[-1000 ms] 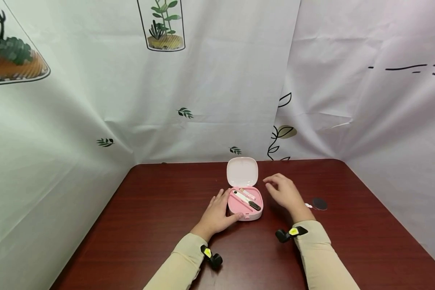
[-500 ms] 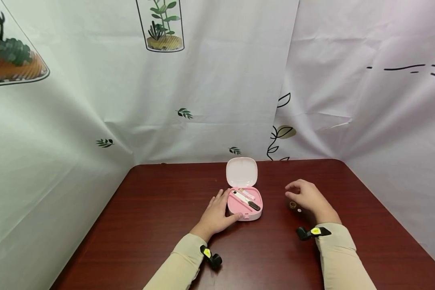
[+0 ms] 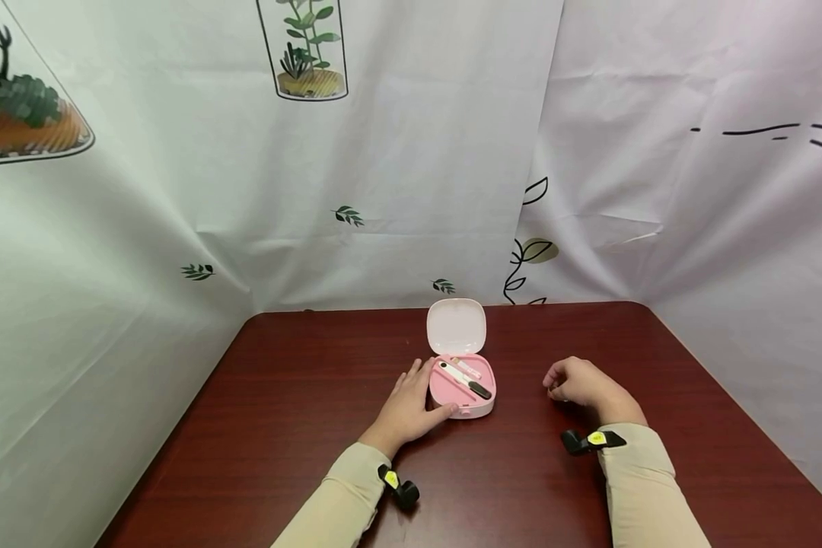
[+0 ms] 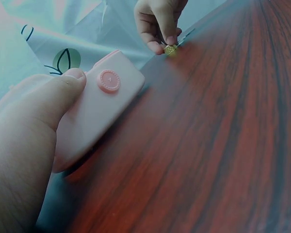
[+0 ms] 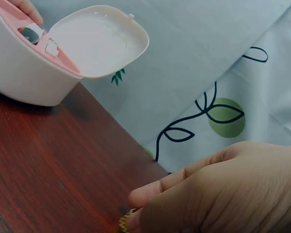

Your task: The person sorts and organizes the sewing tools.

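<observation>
- Dark-red table (image 3: 301,373): open pink case (image 3: 476,412), lid toward far edge, containing white tool (image 3: 464,379) and small stick (image 3: 469,368).
- Left hand (image 3: 407,403), fingers extended, rests against case.
- Right hand (image 3: 584,387) pinches gold trinket (image 4: 170,50) toward right edge.

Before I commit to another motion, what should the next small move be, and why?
I'd probably lift the small gold-coloured piece gently with the right hand and bring it toward the box. Thumb and fingers appear to pinch it low over the table, while the left hand rests against the box, whose lid stands open.
</observation>
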A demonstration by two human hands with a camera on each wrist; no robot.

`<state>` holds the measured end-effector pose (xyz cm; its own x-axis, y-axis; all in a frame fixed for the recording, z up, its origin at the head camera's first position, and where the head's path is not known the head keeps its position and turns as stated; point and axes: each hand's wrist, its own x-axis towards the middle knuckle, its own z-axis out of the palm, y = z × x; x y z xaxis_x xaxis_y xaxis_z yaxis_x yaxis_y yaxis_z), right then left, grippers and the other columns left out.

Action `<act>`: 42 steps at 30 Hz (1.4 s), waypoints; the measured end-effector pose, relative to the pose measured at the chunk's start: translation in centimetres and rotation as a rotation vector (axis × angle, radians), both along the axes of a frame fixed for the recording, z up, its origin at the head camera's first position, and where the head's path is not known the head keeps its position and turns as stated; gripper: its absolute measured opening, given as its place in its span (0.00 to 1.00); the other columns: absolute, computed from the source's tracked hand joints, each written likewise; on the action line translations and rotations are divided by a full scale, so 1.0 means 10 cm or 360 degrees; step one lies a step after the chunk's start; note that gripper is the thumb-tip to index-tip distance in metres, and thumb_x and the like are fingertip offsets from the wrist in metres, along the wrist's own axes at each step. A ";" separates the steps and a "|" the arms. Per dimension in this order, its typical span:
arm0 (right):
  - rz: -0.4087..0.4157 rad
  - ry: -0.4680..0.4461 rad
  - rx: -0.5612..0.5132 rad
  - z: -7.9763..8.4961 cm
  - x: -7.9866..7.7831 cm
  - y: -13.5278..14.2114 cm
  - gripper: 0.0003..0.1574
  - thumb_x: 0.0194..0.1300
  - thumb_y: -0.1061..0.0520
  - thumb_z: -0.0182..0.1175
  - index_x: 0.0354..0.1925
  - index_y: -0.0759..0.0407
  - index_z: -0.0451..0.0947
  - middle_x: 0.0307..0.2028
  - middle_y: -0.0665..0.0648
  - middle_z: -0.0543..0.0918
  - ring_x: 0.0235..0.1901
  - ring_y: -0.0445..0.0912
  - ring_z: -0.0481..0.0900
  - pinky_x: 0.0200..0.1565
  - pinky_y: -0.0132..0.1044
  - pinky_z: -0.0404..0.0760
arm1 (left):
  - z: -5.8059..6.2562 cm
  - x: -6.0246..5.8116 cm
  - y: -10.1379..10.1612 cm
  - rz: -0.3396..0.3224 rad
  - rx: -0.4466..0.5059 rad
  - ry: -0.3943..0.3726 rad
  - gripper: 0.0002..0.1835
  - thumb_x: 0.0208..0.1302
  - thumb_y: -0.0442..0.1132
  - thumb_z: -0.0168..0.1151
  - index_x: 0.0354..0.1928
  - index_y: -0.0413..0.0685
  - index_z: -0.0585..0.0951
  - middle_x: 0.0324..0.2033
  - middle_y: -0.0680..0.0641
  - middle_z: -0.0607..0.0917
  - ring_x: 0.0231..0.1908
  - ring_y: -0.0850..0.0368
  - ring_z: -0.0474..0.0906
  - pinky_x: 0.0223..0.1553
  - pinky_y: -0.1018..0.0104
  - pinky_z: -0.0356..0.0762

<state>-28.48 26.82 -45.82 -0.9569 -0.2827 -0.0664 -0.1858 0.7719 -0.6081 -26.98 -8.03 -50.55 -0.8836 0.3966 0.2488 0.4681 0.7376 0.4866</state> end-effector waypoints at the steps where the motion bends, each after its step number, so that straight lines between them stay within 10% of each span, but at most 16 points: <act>1: -0.0011 -0.0001 0.0005 0.00 0.00 0.00 0.06 0.58 0.67 0.69 0.35 0.62 0.83 0.26 0.52 0.80 0.25 0.46 0.76 0.29 0.40 0.78 | 0.00 0.00 0.00 0.0000 -0.0002 0.0002 0.53 0.62 0.70 0.58 0.79 0.45 0.57 0.75 0.43 0.64 0.77 0.43 0.51 0.74 0.42 0.51; 26: 0.0320 0.0597 0.0051 0.21 -0.29 -0.69 0.06 0.59 0.65 0.69 0.38 0.63 0.86 0.32 0.50 0.82 0.32 0.44 0.78 0.36 0.38 0.81 | -0.09 0.01 -0.07 0.0052 -0.0007 -0.0042 0.54 0.61 0.72 0.57 0.79 0.45 0.56 0.76 0.44 0.62 0.78 0.45 0.50 0.75 0.43 0.50; 42: 0.0400 0.0458 0.0106 0.16 -0.42 -0.97 0.06 0.62 0.64 0.69 0.38 0.55 0.87 0.35 0.49 0.82 0.35 0.43 0.76 0.40 0.38 0.80 | -0.04 -0.02 0.01 0.0012 -0.0004 -0.0044 0.53 0.63 0.72 0.56 0.79 0.45 0.55 0.76 0.43 0.62 0.78 0.43 0.50 0.74 0.42 0.50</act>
<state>-32.69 17.08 -44.21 -0.8404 -0.5151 0.1687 -0.5302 0.7165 -0.4533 -27.22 -7.96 -50.91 -0.8932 0.3904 0.2234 0.4489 0.7426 0.4971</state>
